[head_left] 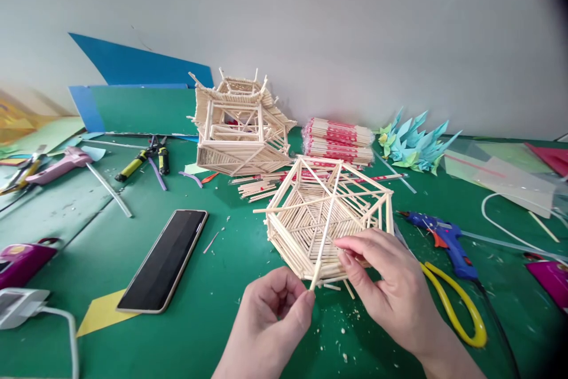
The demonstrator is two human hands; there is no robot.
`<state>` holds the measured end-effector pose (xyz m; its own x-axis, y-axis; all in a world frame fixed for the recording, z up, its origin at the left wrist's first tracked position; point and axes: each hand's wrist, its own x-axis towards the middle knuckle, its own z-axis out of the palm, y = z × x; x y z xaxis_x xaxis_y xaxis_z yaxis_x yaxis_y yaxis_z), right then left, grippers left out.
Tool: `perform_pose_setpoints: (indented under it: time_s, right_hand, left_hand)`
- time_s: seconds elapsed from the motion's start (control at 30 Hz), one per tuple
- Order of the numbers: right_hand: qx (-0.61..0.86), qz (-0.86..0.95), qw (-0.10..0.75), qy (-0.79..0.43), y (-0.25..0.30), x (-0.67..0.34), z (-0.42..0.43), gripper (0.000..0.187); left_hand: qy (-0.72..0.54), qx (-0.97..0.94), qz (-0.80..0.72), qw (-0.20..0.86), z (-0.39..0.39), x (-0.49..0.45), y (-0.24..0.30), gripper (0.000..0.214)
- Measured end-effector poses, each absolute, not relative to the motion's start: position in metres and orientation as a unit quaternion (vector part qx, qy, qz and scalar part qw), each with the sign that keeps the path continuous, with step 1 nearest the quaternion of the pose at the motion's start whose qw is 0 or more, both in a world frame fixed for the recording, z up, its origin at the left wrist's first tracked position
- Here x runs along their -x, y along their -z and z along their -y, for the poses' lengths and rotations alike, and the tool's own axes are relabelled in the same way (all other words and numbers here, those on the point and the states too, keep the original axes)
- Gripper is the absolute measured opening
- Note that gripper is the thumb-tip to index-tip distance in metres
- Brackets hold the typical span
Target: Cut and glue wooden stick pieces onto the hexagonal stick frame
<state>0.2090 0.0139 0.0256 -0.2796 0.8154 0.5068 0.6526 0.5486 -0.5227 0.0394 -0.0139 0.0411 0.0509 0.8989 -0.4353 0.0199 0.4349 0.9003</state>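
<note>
My left hand (278,314) is closed in a pinch on the lower end of a thin wooden stick (328,222). This stick slants up and away across the top of an openwork frame built of wooden sticks (284,243), with a floor of close-set sticks. Over the frame's near right side is my right hand (384,275), its thumb and forefinger slightly apart close to the stick; nothing shows between them. Another loose-looking stick (279,209) crosses the frame sideways and juts past its left edge.
Behind stands a pagoda-like stick model (239,151), beside wrapped stick bundles (339,135) and folded blue paper (415,142). A blue glue gun (448,240) and yellow-handled tool (459,314) lie right. A phone (164,261), pliers (135,163) and pink glue gun (62,166) lie left.
</note>
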Motion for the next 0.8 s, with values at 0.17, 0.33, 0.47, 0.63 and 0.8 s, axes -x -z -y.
perform_pose_setpoints:
  time_s: [0.17, 0.33, 0.47, 0.63, 0.8]
  right_hand:
    - [0.462, 0.793, 0.381, -0.110, -0.026, -0.208, -0.014, 0.013]
    - [0.462, 0.794, 0.380, -0.109, -0.029, -0.208, -0.016, 0.011]
    - [0.465, 0.794, 0.374, -0.113, -0.028, -0.208, -0.018, 0.011]
    - [0.466, 0.794, 0.373, -0.118, -0.027, -0.208, -0.018, 0.010]
    - [0.469, 0.794, 0.364, -0.128, -0.029, -0.209, -0.017, 0.011]
  left_hand:
    - [-0.368, -0.391, -0.581, 0.612, 0.011, -0.042, -0.037, 0.032]
    - [-0.357, -0.395, -0.572, 0.624, 0.006, -0.041, -0.031, 0.033]
    - [-0.350, -0.393, -0.572, 0.629, 0.003, -0.041, -0.028, 0.035]
    - [-0.357, -0.384, -0.568, 0.635, 0.001, -0.042, -0.027, 0.037]
    - [-0.364, -0.380, -0.559, 0.641, 0.001, -0.042, -0.024, 0.038]
